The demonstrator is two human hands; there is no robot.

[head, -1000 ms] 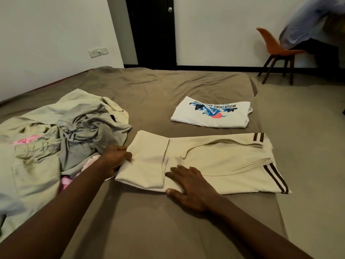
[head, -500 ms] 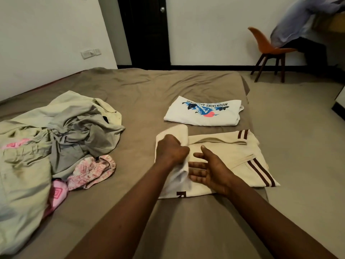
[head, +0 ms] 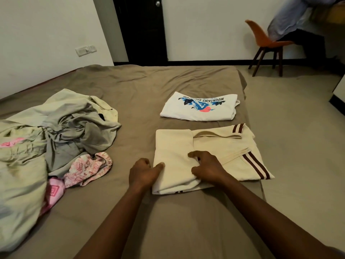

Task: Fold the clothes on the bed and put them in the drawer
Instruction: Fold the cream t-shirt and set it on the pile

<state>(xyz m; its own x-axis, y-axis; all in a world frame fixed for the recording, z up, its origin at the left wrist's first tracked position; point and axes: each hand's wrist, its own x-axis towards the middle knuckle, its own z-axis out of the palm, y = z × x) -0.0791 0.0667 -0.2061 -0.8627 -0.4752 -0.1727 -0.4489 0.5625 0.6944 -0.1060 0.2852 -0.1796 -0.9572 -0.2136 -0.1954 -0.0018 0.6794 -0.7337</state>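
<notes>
Left hand [head: 143, 172]: curled, thumb pinching the cream garment [head: 173, 146] at its left edge.
Right hand [head: 207, 169]: fingers clamped on its fold.
Bed [head: 168, 221]: garment by right edge; clothes pile [head: 65, 128] at left.

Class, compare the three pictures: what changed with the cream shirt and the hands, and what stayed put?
The left hand carried the left end of the cream shirt rightward, folding it shorter. The right hand, flat before, now grips its near edge too. The white T-shirt and unfolded pile stayed put.
</notes>
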